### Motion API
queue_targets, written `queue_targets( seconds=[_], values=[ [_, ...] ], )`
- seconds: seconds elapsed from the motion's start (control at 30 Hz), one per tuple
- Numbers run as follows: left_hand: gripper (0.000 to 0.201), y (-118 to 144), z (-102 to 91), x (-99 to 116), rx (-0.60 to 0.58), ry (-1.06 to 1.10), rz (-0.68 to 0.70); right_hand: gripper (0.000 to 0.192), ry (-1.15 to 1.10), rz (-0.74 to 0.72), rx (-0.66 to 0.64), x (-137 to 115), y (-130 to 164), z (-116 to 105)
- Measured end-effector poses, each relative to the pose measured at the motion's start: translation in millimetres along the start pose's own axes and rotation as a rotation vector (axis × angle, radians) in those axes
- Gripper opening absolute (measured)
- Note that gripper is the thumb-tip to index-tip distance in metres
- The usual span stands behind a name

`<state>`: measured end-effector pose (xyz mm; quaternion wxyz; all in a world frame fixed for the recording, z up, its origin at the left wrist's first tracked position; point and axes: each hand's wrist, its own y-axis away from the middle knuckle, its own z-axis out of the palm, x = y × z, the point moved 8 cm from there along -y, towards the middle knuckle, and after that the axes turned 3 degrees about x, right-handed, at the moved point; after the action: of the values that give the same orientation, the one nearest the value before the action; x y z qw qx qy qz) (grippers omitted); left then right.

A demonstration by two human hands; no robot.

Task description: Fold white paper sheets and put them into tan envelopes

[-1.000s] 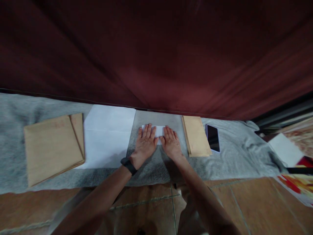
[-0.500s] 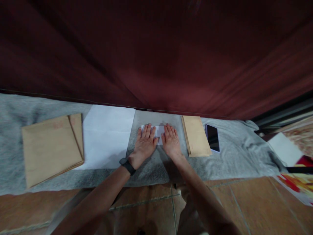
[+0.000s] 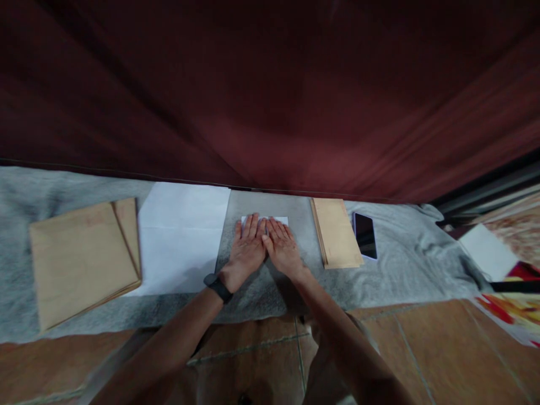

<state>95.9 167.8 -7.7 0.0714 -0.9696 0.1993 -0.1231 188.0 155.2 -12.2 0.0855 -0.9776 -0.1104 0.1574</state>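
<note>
Both palms lie flat, side by side, on a small folded white paper (image 3: 278, 220) that rests on a grey cloth (image 3: 396, 270). My left hand (image 3: 247, 248), with a black band on its wrist, covers the paper's left part. My right hand (image 3: 282, 247) touches the left hand and covers the paper's middle. Only the paper's far edge shows past my fingertips.
A large white sheet (image 3: 181, 233) lies left of my hands, and brown envelopes (image 3: 82, 259) lie further left. To the right sit a narrow stack of brown envelopes (image 3: 336, 232) and a dark phone (image 3: 365, 235). A dark red curtain (image 3: 270, 90) hangs behind. Brown floor tiles (image 3: 422, 349) are nearest me.
My right hand has slid left across the folded paper until it touches my left hand. The gap between the hands has closed. The paper's right end now shows.
</note>
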Motion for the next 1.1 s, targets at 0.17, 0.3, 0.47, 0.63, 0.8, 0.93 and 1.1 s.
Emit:
queue_targets(
  seconds=[0.17,0.3,0.47,0.63,0.8,0.93,1.1],
  values=[
    [0.057,-0.7,0.6,-0.3,-0.017,-0.061,-0.001,0.053,0.022,0.022,0.016,1.5,-0.2,0.7],
    [0.057,-2.7,0.3,-4.7,-0.021,-0.079,0.008,0.052,0.049,0.040,0.031,6.1,0.3,-0.2],
    [0.057,-4.0,-2.2,-12.7,-0.007,-0.082,-0.025,0.059,0.076,0.105,0.049,22.8,1.0,-3.2],
    [0.059,-2.5,-3.7,-15.5,0.018,-0.085,-0.062,0.060,0.088,0.206,0.107,36.9,3.3,-11.1],
    [0.060,-2.3,-3.1,-15.9,0.030,-0.089,-0.080,0.050,0.055,0.291,0.117,43.3,3.2,-25.6],
    [0.060,-2.4,-2.8,-14.9,0.029,-0.103,-0.074,0.044,0.028,0.376,0.083,49.0,1.7,-34.4],
    [0.060,-2.4,-3.7,-14.9,0.052,-0.116,-0.068,0.038,0.011,0.478,0.055,54.7,2.0,-35.8]
  ],
)
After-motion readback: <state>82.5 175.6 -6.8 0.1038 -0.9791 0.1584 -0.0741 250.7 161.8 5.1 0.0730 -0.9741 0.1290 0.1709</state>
